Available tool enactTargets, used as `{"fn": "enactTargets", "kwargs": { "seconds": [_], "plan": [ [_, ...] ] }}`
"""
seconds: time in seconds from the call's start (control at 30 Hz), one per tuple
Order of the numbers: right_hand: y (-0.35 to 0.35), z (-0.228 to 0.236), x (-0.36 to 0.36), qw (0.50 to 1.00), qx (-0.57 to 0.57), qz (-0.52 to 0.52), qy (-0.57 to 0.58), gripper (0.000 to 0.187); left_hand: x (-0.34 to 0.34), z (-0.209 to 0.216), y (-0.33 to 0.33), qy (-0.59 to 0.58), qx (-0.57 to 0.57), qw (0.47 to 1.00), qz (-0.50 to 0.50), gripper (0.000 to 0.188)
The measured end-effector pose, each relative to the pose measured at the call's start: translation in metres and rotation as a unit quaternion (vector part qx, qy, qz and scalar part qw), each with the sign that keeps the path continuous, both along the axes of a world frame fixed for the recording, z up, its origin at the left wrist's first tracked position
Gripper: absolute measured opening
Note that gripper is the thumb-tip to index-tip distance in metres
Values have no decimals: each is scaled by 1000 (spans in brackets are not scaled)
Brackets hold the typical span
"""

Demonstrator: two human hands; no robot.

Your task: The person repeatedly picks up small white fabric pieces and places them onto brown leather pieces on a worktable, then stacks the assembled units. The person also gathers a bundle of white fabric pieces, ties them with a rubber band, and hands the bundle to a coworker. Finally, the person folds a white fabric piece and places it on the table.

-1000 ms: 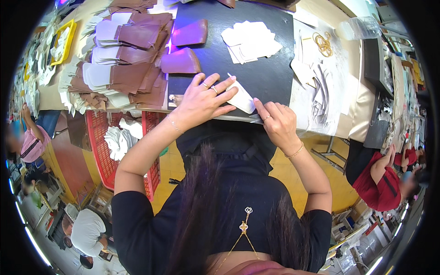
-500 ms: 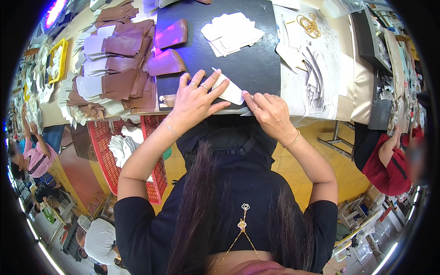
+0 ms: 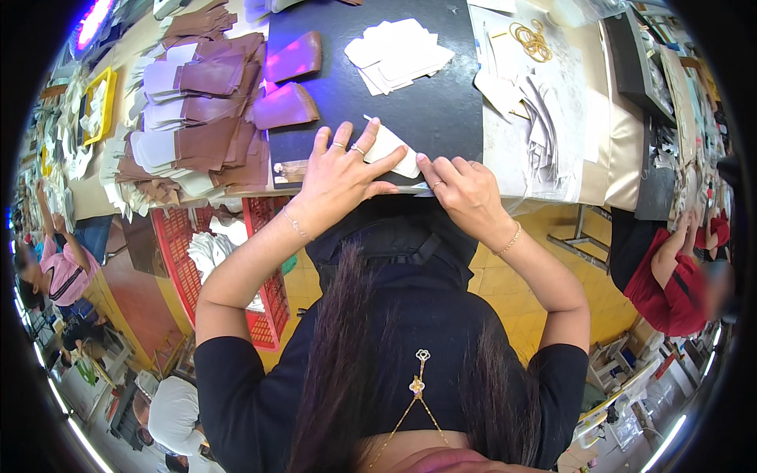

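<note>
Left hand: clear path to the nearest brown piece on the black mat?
Likely yes: nothing visible lies between the left hand and that brown piece, though the hand would first have to leave the white piece.

We've a mat [image 3: 449, 118] mid-tbl [image 3: 593, 169]: pc pile [image 3: 398, 54] on its far half, single pc [image 3: 384, 145] near its front edge, partly under our L hand [image 3: 339, 169]. L of mat: stacks [image 3: 206, 79]; R: strips [image 3: 538, 130], looped bands [image 3: 532, 41] behind. Basket [image 3: 276, 311] below tbl edge, L of us.
</note>
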State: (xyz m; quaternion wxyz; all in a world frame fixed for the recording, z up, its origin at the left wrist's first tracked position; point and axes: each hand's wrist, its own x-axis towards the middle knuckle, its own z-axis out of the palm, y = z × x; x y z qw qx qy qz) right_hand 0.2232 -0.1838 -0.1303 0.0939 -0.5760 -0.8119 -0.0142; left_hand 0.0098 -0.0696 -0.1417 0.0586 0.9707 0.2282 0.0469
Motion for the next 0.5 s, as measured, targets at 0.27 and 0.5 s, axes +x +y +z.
{"fn": "enactTargets", "kwargs": {
  "seconds": [0.27,0.5],
  "plan": [
    [37,6,41,994,-33,101,27,39,13,8,-10,-86,-57,994,-42,33],
    [25,11,36,897,-236,-140,346,32,20,-3,5,-134,-111,968,-179,36]
  ]
}}
